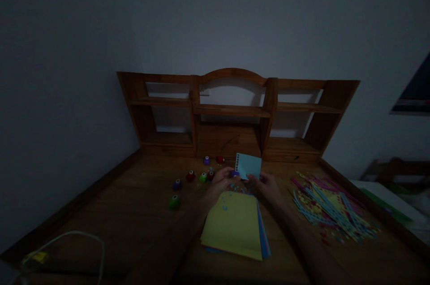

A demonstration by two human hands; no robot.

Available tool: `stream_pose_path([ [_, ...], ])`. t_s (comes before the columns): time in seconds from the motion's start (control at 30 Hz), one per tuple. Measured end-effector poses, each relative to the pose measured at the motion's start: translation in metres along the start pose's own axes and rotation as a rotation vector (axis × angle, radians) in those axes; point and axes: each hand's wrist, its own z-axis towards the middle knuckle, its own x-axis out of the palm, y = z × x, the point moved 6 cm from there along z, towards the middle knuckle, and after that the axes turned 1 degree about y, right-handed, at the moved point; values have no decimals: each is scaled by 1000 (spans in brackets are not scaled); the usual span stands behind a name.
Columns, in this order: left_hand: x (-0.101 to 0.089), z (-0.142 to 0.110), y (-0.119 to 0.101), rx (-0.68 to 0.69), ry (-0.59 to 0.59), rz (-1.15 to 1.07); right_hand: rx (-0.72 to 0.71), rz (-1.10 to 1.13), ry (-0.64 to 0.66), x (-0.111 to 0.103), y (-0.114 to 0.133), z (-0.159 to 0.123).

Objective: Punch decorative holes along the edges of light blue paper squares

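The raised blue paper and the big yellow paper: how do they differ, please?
The blue paper is raised in the right hand; the yellow paper lies on the stack. The blue paper has a row of holes along one edge; the yellow paper shows none. Both are sheets.

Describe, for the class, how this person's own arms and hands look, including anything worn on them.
The left hand and right hand are ungloved, so each grip is simply a bare human one. The left forearm and right forearm narrow towards the wrists, with no sleeve, watch or bracelet visible. Dim light hides finer details, such as rings.
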Motion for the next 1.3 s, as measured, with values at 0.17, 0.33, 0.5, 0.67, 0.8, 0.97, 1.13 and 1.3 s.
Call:
stream_pose_path([
  [0.17, 4, -1, -1, 4, -15, -22, -13, -29, 11, 0, 5, -1],
  [0.33, 2, -1, -3, -1, -23, -18, 23, -7, -13, 0, 3, -2],
  [0.5, 2, 0, -5, -28, 11, 80, 37, 30, -30, -1, -1, -1],
  [0.67, 3, -1, -8, -4, 4, 74, 28, 41, -46, -2, 0, -1],
  [0.8, 5, -2, -10, 6, 44, 97, 39, 60, -51, -2, 0, -2],
  [0.97, 5, -5, -11, -22, 47, 112, 46, 61, -66, -5, -1, -1],
  [1.13, 6, -6, -10, -36, 62, 137, 42, 38, -89, -7, 1, 0],
  [1.3, 7, -5, -8, -45, 92, 154, 32, 32, -97, -6, 3, 0],
])
